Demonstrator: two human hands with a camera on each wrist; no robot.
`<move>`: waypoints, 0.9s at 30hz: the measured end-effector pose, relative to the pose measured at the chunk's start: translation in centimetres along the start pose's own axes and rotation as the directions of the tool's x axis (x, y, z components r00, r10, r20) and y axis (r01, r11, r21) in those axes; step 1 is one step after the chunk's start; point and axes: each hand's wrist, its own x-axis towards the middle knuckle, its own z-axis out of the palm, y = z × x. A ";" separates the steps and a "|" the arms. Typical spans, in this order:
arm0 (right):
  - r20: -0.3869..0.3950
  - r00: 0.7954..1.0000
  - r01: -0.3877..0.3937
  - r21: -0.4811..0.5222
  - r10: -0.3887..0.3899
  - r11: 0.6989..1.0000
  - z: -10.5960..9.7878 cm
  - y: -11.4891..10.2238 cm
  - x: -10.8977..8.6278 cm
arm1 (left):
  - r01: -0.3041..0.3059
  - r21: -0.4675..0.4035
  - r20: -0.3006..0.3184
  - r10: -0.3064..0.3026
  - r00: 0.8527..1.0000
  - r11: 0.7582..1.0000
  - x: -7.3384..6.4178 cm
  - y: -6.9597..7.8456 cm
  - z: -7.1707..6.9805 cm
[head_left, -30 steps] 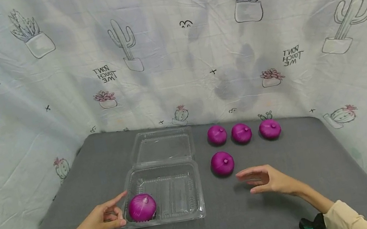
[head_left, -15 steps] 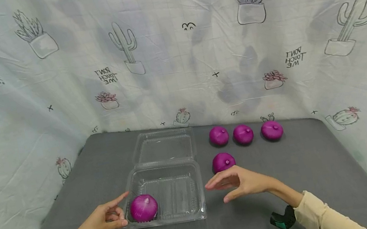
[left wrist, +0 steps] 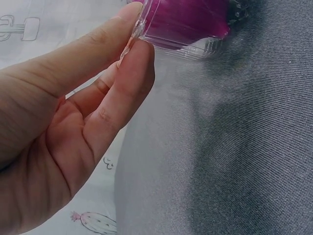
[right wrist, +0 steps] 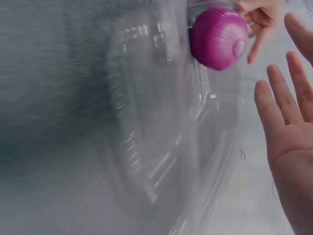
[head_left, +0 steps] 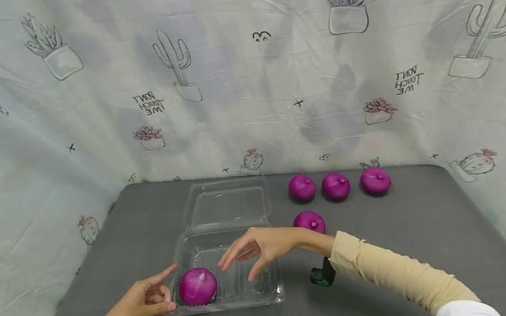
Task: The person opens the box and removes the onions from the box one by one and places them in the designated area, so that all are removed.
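Note:
A clear plastic clamshell container point(head_left: 251, 294) lies unfolded on the grey table, its lid point(head_left: 227, 203) at the back. One purple onion point(head_left: 198, 287) sits in the container's front left corner. My left hand point(head_left: 132, 309) pinches the rim at the left side between thumb and finger, as the left wrist view shows; its index finger extends along the edge. Above the right part of the container hovers my right hand point(head_left: 266, 246), fingers spread and holding nothing. In the right wrist view the onion point(right wrist: 220, 39) is beyond my right fingertips, apart from them.
Right of the container another onion point(head_left: 309, 222) is partly covered by my right wrist. Behind it, three onions stand in a row, the middle onion point(head_left: 336, 186) among them. A cactus-print curtain point(head_left: 237, 70) hangs behind the table point(head_left: 426, 218).
My right hand has moved left, from beside the loose onion to over the container. The left hand keeps its place on the rim, and the onions stay where they were.

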 end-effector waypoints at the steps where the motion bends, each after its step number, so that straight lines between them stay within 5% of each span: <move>1: 0.008 1.000 -0.005 -0.011 0.005 1.000 -0.1 0.0 0.9 | 0.003 0.003 -0.004 -0.003 1.000 1.000 0.1 0.0 0.0; 7: 0.071 0.997 -0.009 -0.028 0.011 1.000 -0.1 0.4 5.8 | -0.026 -0.014 0.005 0.026 1.000 1.000 0.3 -0.1 -0.1; 13: 0.104 0.993 -0.058 -0.052 0.063 0.997 0.2 0.8 8.4 | -0.007 -0.020 0.004 0.007 1.000 1.000 0.3 0.0 0.0; 17: 0.061 0.986 -0.134 -0.237 0.152 0.962 -0.1 0.8 8.2 | -0.027 -0.014 0.013 0.027 1.000 1.000 0.7 0.1 0.2; 19: -0.018 0.985 -0.164 -0.373 0.170 0.913 -0.8 0.9 7.5 | -0.026 -0.003 0.012 0.026 1.000 1.000 0.8 0.2 0.3; 22: -0.164 0.974 -0.215 -0.449 0.157 0.867 -2.0 0.9 6.4 | -0.014 0.006 0.007 0.014 1.000 1.000 0.8 0.3 0.2; 24: -0.221 0.965 -0.227 -0.426 0.143 0.876 -2.6 0.7 5.8 | -0.012 0.013 0.006 0.012 1.000 1.000 0.6 0.4 0.1; 27: -0.187 0.974 -0.179 -0.311 0.124 0.933 -3.0 0.6 5.5 | -0.017 0.006 0.010 0.017 1.000 1.000 0.3 0.4 0.0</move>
